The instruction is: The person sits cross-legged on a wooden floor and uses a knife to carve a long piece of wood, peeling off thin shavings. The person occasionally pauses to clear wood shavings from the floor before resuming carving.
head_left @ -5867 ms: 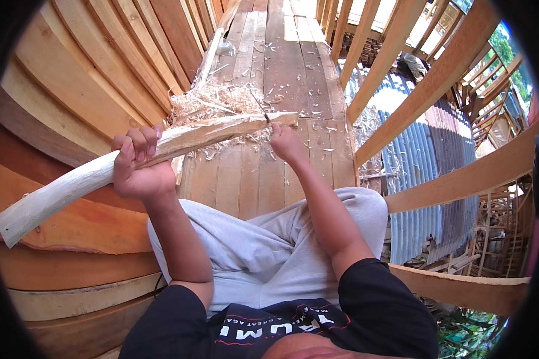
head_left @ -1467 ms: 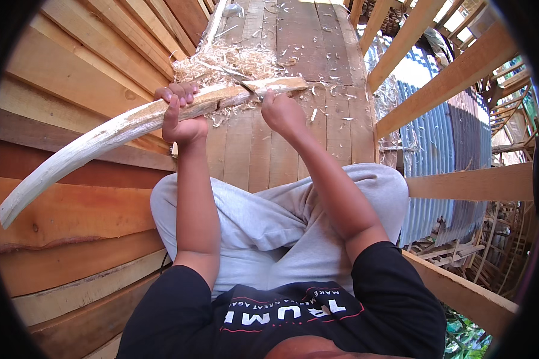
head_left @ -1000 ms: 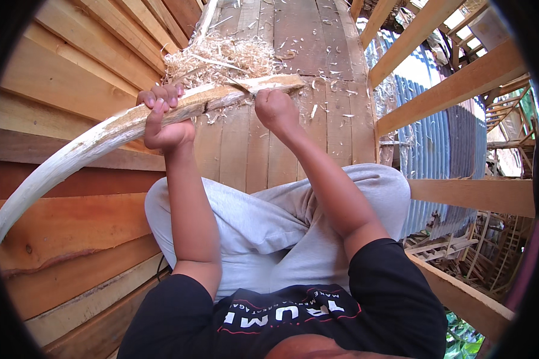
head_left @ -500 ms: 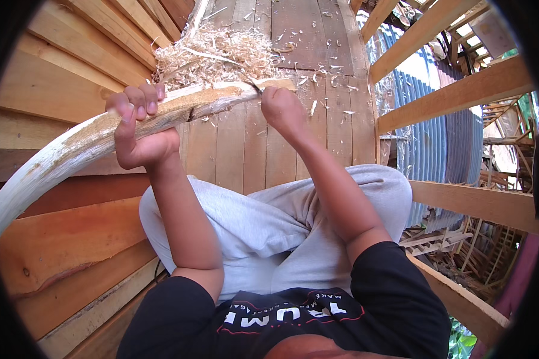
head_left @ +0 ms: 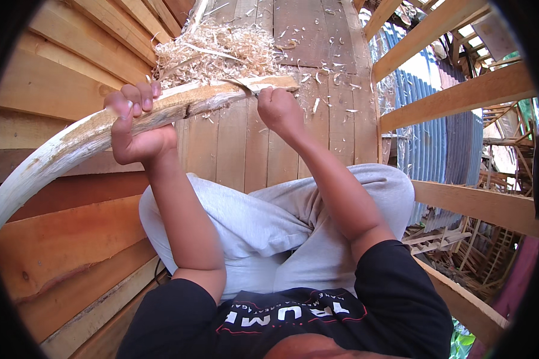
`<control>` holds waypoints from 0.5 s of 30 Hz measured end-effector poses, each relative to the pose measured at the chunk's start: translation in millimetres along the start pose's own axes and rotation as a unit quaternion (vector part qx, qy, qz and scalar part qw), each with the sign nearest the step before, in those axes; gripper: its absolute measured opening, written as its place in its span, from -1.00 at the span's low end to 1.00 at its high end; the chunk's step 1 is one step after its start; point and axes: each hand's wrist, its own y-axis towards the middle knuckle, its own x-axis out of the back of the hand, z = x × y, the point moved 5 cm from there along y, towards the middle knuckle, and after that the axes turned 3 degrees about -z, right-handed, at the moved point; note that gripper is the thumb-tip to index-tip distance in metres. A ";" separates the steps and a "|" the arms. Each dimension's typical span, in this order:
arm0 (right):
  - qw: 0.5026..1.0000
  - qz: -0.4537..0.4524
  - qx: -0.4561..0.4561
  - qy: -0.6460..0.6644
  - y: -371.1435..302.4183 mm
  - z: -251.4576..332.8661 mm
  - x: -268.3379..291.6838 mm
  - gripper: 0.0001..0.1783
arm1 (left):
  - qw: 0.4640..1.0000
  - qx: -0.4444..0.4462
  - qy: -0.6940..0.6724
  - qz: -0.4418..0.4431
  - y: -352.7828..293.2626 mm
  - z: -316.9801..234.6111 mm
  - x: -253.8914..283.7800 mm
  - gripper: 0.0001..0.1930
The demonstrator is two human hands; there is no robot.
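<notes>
A long, pale, stripped wooden pole (head_left: 49, 157) runs from the far left edge up to the upper middle, where its shaved end tapers. My left hand (head_left: 145, 146) is wrapped around the pole from below, fingers over its far side. Near the pole's right end, my right hand (head_left: 278, 111) is closed in a fist on a knife whose handle is hidden inside it. The thin, slightly curved knife blade (head_left: 239, 85) sticks out to the left and lies across the pole's upper surface.
A heap of curled wood shavings (head_left: 221, 51) lies beyond the pole on the plank floor (head_left: 227, 149), with loose chips scattered to its right. Stacked boards (head_left: 66, 84) line the left side. Wooden rails (head_left: 461, 93) and corrugated metal sheets (head_left: 437, 143) stand at right. My crossed legs (head_left: 251, 221) are in front.
My right hand has shifted slightly to the left, and more of the knife blade now shows, pointing left. My left hand and the pole have moved only a little.
</notes>
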 end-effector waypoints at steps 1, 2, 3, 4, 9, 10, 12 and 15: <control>1.000 -0.015 0.011 0.001 3.8 4.9 1.3 -0.40 | 1.000 -0.006 0.006 0.001 1.4 -0.6 0.5 -0.85; 1.000 -0.013 0.006 0.000 0.9 6.8 -0.4 -0.40 | 1.000 -0.012 0.012 0.002 1.7 0.0 1.5 -0.85; 1.000 -0.012 0.002 0.000 -4.7 8.6 -2.3 -0.41 | 1.000 -0.017 0.018 0.003 1.7 -1.0 2.4 -0.85; 1.000 -0.014 -0.004 -0.003 -6.0 10.1 -0.1 -0.41 | 1.000 -0.012 0.018 0.015 1.3 0.2 1.9 -0.84; 0.997 -0.067 0.017 -0.035 4.6 -1.2 3.7 -0.41 | 1.000 -0.009 0.014 0.004 -1.1 2.6 2.8 -0.83; 0.997 -0.071 0.011 -0.035 2.8 5.2 3.3 -0.41 | 1.000 -0.015 0.021 -0.002 2.1 2.3 4.3 -0.83; 0.999 -0.034 0.012 -0.035 -4.5 14.2 3.9 -0.40 | 1.000 -0.016 0.013 0.016 0.5 -0.7 6.4 -0.83; 0.997 -0.052 0.020 -0.045 1.8 5.8 6.0 -0.41 | 1.000 -0.006 0.004 0.005 -0.9 3.0 3.7 -0.82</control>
